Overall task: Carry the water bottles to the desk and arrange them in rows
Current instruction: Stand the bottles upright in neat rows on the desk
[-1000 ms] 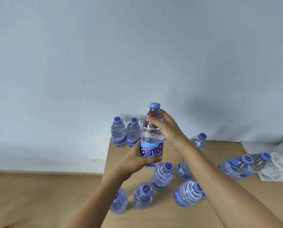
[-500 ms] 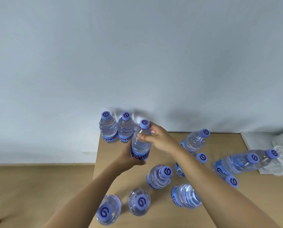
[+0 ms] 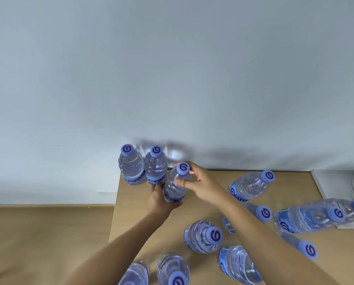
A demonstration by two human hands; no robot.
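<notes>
Head view: left hand (image 3: 161,199) wraps the held bottle's (image 3: 175,187) lower body at the label, right hand (image 3: 198,183) pinches its neck under the cap; it stands just beside two upright bottles (image 3: 143,167) at the desk's (image 3: 213,204) back-left corner.

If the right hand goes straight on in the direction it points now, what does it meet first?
The right hand points left and toward the wall, gripping the held bottle near its cap. Going straight on, it would probably meet the second standing bottle of the back row first, though depth is hard to judge.
</notes>
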